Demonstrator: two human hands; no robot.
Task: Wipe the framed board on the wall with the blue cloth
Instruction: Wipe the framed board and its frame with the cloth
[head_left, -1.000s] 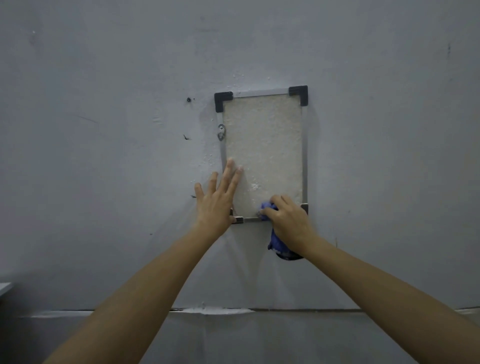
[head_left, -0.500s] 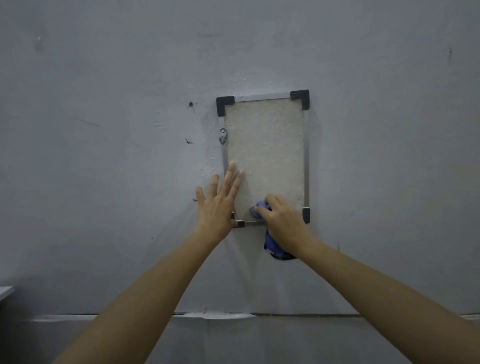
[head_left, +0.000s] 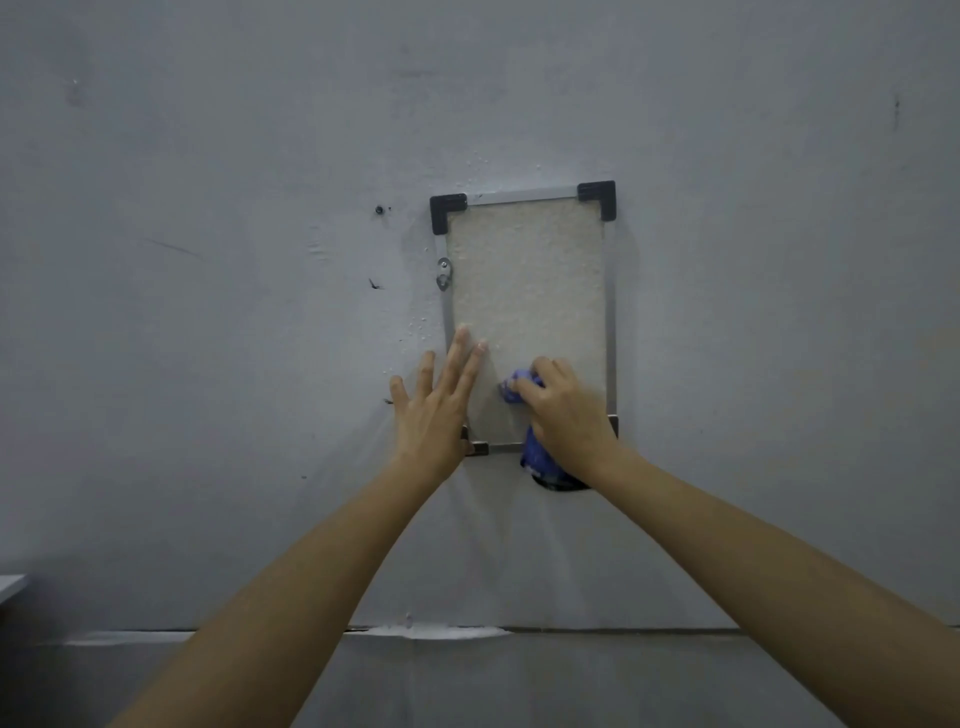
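The framed board hangs upright on the grey wall, a pale speckled panel in a thin metal frame with black corner pieces. My left hand lies flat with fingers spread over the board's lower left edge and corner. My right hand presses the bunched blue cloth against the lower part of the panel. A bit of cloth shows at my fingertips and more hangs below my palm, past the bottom frame rail.
A small metal hanger bracket sits on the frame's left side. The wall has a screw hole and dark marks left of the board. A horizontal seam runs below, and a white ledge corner shows at far left.
My right hand with the cloth has slid up and to the left on the panel. My left hand stays flat on the lower left corner.
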